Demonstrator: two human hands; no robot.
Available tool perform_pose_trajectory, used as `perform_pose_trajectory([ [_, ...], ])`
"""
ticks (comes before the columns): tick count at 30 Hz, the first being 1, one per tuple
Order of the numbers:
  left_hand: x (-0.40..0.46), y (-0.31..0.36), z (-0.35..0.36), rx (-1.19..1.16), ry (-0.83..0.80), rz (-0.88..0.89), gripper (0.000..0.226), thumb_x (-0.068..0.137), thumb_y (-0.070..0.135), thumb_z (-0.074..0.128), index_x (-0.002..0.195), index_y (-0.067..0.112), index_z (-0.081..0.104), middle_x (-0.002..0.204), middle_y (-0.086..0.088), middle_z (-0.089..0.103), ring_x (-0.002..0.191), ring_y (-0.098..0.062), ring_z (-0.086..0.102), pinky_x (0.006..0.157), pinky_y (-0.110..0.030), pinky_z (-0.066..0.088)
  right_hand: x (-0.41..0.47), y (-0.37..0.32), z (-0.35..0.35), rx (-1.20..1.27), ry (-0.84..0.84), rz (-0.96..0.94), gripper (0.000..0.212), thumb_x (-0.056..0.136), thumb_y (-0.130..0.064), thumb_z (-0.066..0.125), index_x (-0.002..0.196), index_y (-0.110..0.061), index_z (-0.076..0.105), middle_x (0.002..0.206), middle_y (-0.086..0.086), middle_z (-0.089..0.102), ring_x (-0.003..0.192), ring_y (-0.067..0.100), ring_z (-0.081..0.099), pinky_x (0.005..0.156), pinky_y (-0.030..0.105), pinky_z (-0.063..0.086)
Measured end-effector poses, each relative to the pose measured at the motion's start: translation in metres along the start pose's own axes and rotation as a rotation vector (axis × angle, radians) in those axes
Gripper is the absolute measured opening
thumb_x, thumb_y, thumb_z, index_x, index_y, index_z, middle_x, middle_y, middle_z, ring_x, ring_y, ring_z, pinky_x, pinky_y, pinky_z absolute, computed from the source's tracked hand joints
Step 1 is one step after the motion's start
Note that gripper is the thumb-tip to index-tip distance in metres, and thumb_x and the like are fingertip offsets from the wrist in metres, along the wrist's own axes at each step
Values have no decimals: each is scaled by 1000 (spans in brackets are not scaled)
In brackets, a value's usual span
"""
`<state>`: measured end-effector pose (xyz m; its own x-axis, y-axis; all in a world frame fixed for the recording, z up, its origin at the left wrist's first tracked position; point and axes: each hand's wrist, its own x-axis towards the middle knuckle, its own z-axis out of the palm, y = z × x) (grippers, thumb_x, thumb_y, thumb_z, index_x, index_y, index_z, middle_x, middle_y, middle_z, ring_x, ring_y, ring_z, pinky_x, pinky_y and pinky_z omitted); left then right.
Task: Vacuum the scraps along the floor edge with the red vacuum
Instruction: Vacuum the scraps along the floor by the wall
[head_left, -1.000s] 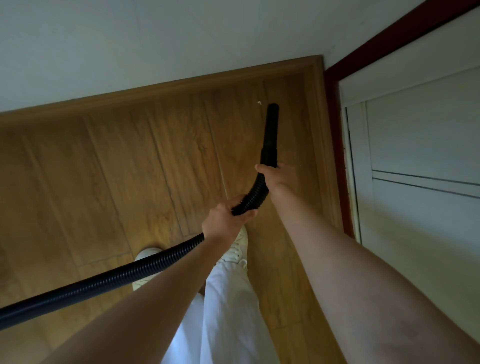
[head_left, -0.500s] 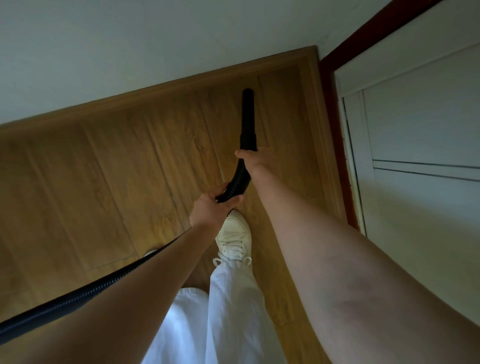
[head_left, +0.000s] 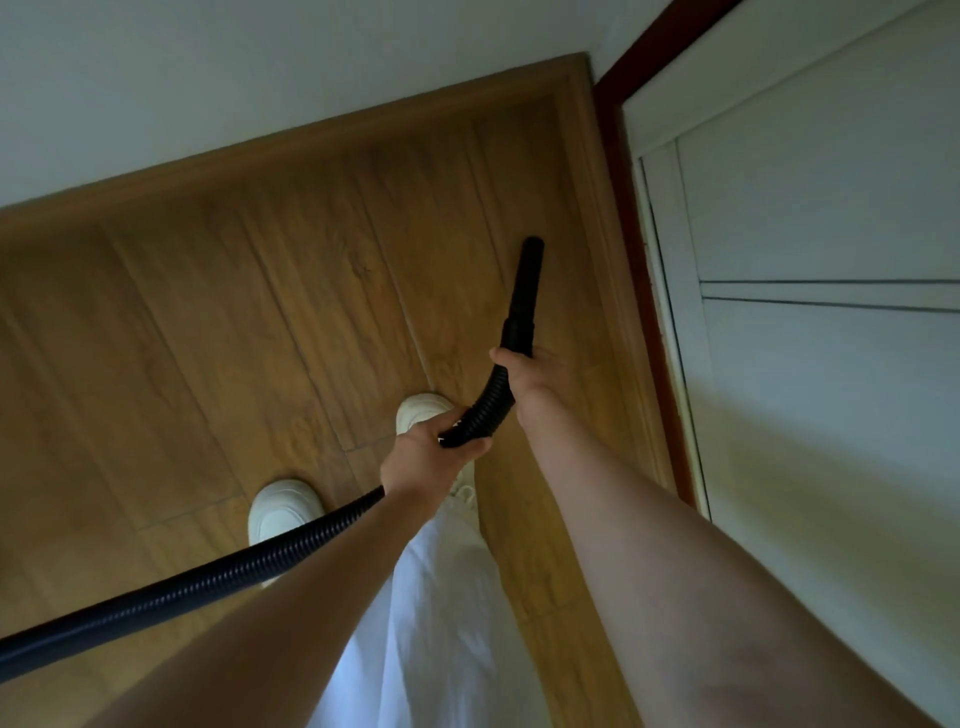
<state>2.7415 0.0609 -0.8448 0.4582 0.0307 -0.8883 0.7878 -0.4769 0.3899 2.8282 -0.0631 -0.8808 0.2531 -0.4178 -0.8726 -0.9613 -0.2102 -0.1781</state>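
While both hands grip one black hose, its single rigid nozzle points at the wooden floor near the right skirting board. The right hand is closed around the hose just below the nozzle; the left hand is closed around it lower down. Two white shoes stand on the floor. No scraps can be made out.

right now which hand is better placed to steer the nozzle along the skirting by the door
The right hand. It grips the hose just behind the rigid nozzle, which already points along the right-side skirting. The left hand holds the ribbed hose further back, better suited to feeding slack.
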Motion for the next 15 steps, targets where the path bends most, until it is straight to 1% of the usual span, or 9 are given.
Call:
perform_pose_trajectory([
  [2,-2,1,1,16,12,6,37,80,51,68,116,52,57,85,21,61,76,-4,59,54,-22,38,-1,2,-2,24,6,-4,27,80,-36,73,101,-21,65,96,1,67,84,20,64,72,30,53],
  [3,-3,2,1,39,14,10,38,81,51,67,117,52,57,84,21,60,77,-5,59,54,-22,38,-1,4,-3,35,14,16,31,80,-36,73,104,-17,65,96,2,66,85,20,64,73,30,53],
  [6,-3,6,-1,115,-14,37,39,82,48,67,120,50,58,81,22,56,80,-6,58,62,-24,44,0,12,-9,119,50,148,40,80,-33,74,109,-8,63,92,5,62,83,22,61,70,29,50],
  [8,-4,6,-2,153,-38,52,40,82,48,67,121,49,57,80,22,54,79,-6,57,65,-25,47,-2,17,-12,172,59,205,44,79,-31,76,112,-5,62,92,7,60,81,23,60,68,28,49],
  [12,-5,3,1,155,-39,60,42,82,49,67,123,48,57,82,20,55,77,-7,58,63,-25,47,-3,20,-13,165,63,192,46,80,-32,76,115,-5,61,104,10,66,82,23,60,68,27,47],
  [13,-6,1,2,145,-37,60,42,81,49,68,121,49,57,82,19,57,77,-7,59,62,-25,46,-4,21,-13,150,61,181,46,80,-32,75,115,-5,61,105,10,66,83,23,61,68,27,47],
  [15,-8,-6,5,97,-35,48,41,78,50,70,117,49,60,82,19,62,74,-8,62,60,-26,47,-5,22,-11,119,40,156,45,80,-33,75,113,-5,62,98,7,64,82,22,61,67,27,49],
])
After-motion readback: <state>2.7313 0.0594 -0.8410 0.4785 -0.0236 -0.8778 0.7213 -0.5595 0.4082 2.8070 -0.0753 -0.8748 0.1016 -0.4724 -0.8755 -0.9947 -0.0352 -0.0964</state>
